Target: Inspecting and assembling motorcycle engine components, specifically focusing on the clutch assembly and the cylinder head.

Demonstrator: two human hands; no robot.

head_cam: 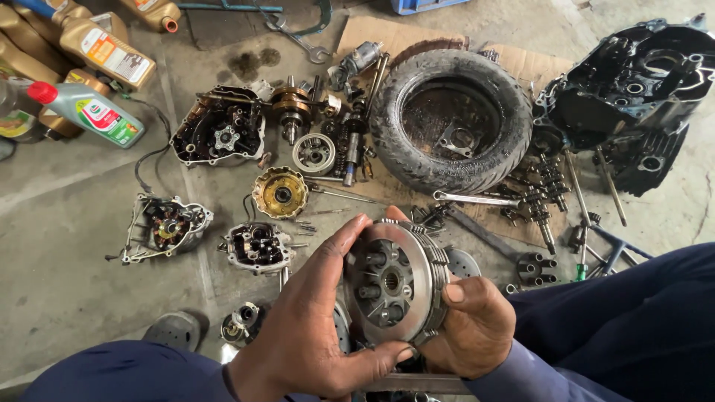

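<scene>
Both of my hands hold a round metal clutch assembly (391,283) with stacked plates, its open face turned up toward me. My left hand (309,327) wraps its left side, thumb under the lower rim and fingers over the top. My right hand (477,324) grips the right edge, thumb pressed against the plate stack. The assembly is raised above the concrete floor, over other engine parts that it partly hides.
Engine parts lie spread on the floor: a small tyre (450,119) on cardboard, a black crankcase (633,82) at right, a clutch-side cover (220,134), a stator cover (164,227), a brass-coloured rotor (280,193), gear shafts (540,197), spanners, and oil bottles (89,112) at top left.
</scene>
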